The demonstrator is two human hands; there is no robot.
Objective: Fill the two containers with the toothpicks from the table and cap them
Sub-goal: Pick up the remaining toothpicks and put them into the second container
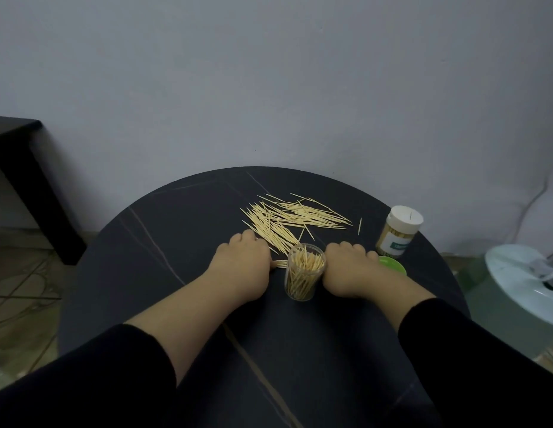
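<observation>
Both hands are down on the round dark table (pixel 145 242), knuckles up, black sleeves pushed back to the forearms. The left hand (pixel 243 265) has its fingers curled under; a small bunch of toothpicks (pixel 280 264) pokes out of its thumb side, pinched there, with the tips pointing toward the jar. The right hand (pixel 346 268) also has its fingers curled against the tabletop; cannot tell whether it holds anything. Between the two hands, just beside the right hand's thumb edge, stands an open clear toothpick jar (pixel 304 273), upright, uncapped and partly filled with toothpicks standing on end. Beyond the fingertips of both hands lies the loose pile of toothpicks (pixel 287 220), fanned across the table, its near edge reaching the left hand's knuckles. One stray toothpick (pixel 359 226) lies apart, beyond the right hand. To the outer side of the right hand sits a green lid (pixel 392 264), partly hidden by the hand. Just past it stands a second toothpick jar (pixel 397 231), full, closed with a white cap (pixel 406 218).
</observation>
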